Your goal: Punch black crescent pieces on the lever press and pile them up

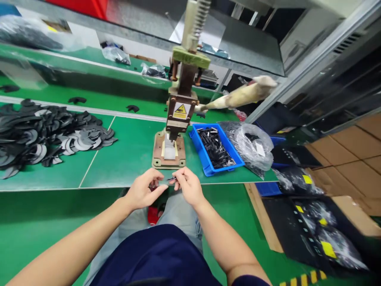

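Note:
At the table's front edge, my right hand pinches a small dark part between thumb and fingers. My left hand is just left of it, thumb and fingers apart, with nothing visible between them. Beyond both hands stands a hand press on a brown base. A blue tray full of small black parts sits to the right of the press.
A wide pile of dark curved pieces covers the left of the green table. The press lever reaches out to the right. A clear plastic bag lies beside the tray, and boxes with bagged goods stand at the right.

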`<action>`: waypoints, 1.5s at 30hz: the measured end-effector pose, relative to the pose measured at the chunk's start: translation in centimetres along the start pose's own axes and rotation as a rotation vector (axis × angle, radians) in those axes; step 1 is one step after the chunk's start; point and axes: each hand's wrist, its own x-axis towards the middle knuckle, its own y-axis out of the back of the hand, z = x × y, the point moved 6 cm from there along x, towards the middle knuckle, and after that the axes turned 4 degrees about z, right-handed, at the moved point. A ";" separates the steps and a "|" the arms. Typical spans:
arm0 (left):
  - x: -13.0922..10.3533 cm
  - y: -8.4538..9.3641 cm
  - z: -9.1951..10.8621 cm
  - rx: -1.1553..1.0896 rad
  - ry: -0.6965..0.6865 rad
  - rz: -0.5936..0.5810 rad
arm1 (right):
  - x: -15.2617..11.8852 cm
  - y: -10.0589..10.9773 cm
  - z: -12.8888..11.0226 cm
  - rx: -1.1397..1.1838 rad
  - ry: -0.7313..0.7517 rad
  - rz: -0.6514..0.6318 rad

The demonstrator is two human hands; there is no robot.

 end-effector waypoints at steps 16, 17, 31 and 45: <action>4.4 6.8 -5.1 0.060 -0.117 0.105 | -0.3 -2.6 -2.6 -0.629 0.375 0.226; 5.3 6.8 -5.4 0.081 -0.120 0.103 | -0.6 -2.4 -2.6 -0.658 0.344 0.186; 14.4 0.5 -7.3 0.582 -0.233 -0.110 | 1.3 9.3 -20.8 -0.565 0.916 0.572; 15.0 0.0 -6.0 0.603 -0.171 -0.200 | 4.4 8.7 -22.9 -0.156 1.058 0.254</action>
